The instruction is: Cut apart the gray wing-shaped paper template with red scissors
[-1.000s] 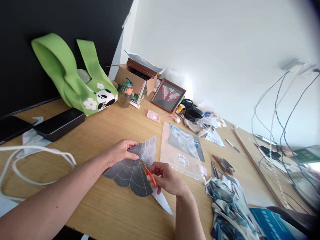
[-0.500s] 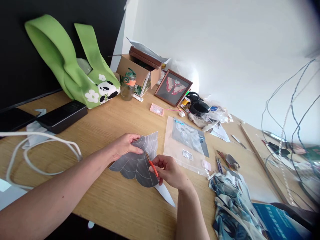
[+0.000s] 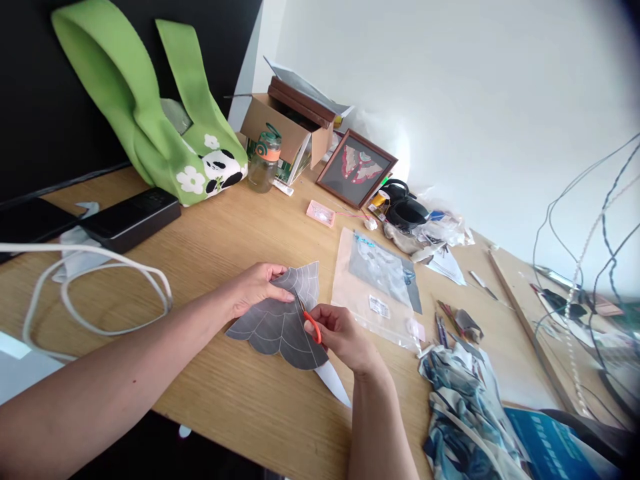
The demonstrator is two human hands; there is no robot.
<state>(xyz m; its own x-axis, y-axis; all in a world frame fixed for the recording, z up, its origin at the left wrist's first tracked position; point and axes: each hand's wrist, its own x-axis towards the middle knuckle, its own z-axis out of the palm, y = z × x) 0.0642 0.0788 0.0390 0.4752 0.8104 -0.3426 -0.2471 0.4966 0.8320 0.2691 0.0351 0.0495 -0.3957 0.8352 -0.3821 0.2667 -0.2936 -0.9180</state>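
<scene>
A grey scallop-edged sheet [image 3: 273,330], marked with pale curved lines, is held just over the wooden desk. My left hand [image 3: 261,289] pinches its upper left part between thumb and fingers. In my right hand [image 3: 340,333] is a pair of small scissors with orange handles [image 3: 313,327], the fingers closed round them. Their blades point up and left into the sheet, close to my left thumb. Whether the blades are open or closed I cannot make out. From beneath the sheet's lower right edge a white pointed piece [image 3: 333,385] sticks out.
Beyond the hands lie a clear plastic bag [image 3: 373,293] and a pink tray [image 3: 321,213]. Blue patterned cloth [image 3: 460,400] is bunched at right. A white cable [image 3: 107,263] loops on the left near a black box [image 3: 133,217]. A bottle [image 3: 264,163] and green bag [image 3: 170,147] stand behind.
The scissors have turned in my right hand, so their orange handle loops show more. My left hand keeps its pinch on the sheet. The whole view has shifted slightly.
</scene>
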